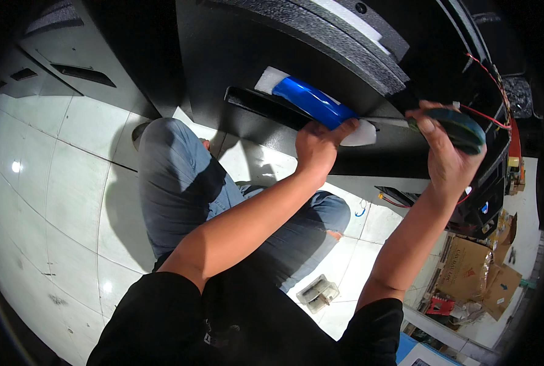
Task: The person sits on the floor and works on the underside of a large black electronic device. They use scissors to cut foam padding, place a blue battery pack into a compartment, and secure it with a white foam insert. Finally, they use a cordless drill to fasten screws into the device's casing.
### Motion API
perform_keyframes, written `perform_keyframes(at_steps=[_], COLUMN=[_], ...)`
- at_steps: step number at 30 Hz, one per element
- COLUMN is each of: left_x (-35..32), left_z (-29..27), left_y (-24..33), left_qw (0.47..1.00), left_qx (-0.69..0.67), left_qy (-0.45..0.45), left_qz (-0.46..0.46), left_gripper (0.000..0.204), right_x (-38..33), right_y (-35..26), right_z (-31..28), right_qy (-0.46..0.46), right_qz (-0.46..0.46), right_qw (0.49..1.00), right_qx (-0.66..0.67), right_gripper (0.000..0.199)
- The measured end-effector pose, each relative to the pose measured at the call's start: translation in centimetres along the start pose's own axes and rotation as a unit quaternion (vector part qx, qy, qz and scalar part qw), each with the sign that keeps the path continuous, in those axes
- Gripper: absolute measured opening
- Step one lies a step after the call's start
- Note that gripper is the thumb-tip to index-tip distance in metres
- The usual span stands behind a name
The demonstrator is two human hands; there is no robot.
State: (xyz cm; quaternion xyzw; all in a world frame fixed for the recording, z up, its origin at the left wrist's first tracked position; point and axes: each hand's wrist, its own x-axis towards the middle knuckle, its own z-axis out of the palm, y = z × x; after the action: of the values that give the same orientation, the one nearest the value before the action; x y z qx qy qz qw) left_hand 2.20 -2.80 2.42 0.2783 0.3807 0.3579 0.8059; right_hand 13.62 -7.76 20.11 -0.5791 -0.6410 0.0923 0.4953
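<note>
A glossy blue-wrapped pack, long and rounded, lies against the black cabinet panel with white foam showing at both its ends. My left hand grips the pack's right end, its thumb pressed there and its other fingers partly hidden. Closed around a dark green roll of tape is my right hand, held to the right of the pack. A narrow strip stretches between the roll and the pack's right end. Beside the pack, the panel has a long slot-like recess.
Red wires run along the cabinet's right side. A small clear plastic box lies on the white tiled floor near my bent legs. Cardboard boxes stand at the right, and another dark cabinet is at the left.
</note>
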Motion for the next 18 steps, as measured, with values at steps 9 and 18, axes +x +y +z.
perform_keyframes(at_steps=[9,18], left_x=[0.3,-0.1], left_z=[0.9,0.7], left_y=[-0.8,0.0], left_qw=[0.997,0.999], left_qx=[-0.038,-0.001], left_qy=[0.019,0.05], left_qz=[0.058,0.022], left_gripper=[0.049,0.046], right_x=[0.8,1.7], right_y=[-1.5,-4.1], right_z=[2.5,3.5], right_qy=[0.059,0.135], right_qz=[0.001,0.009], right_qw=[0.998,0.981], right_qx=[0.002,-0.139], right_gripper=[0.019,0.029])
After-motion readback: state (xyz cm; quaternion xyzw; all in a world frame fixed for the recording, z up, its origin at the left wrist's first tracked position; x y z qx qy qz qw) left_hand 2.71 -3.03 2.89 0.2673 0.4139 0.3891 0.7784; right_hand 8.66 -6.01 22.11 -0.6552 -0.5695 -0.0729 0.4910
